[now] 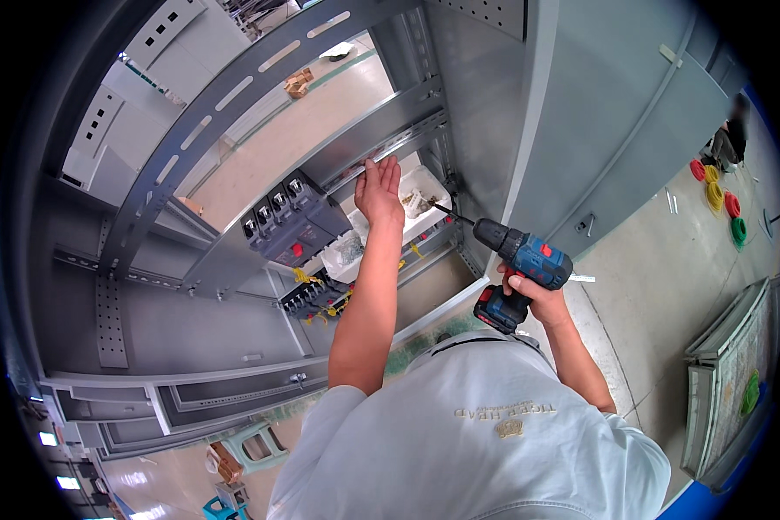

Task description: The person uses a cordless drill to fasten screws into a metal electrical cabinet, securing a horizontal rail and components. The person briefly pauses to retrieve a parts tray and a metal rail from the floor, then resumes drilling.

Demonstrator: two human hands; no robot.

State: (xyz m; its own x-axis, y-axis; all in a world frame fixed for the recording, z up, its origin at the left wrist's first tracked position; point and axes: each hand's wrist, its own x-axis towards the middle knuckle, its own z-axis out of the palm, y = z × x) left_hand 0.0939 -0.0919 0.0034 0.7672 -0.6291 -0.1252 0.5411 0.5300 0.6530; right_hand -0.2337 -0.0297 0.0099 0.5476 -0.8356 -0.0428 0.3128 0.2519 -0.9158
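My right hand [533, 295] grips a blue and black cordless drill [529, 256] by its handle. The drill's long bit points up and left, its tip by a white plastic tray [412, 184] with small metal hardware in it. My left hand [380, 192] reaches into the grey metal cabinet, fingers stretched out just below a slotted crossbar [399, 143]; whether they touch it I cannot tell. Left of that forearm sits a large dark grey circuit breaker [299, 230] with a red button. Beside it a second white container [345, 257] holds small clear-looking pieces.
Smaller breakers [308, 299] with yellow tags sit lower in the cabinet. The cabinet's side panel [615, 113] rises on the right. Coloured wire coils [715, 195] lie on the floor beyond, with stacked metal frames [728, 347] nearer. A green stool [258, 446] stands at lower left.
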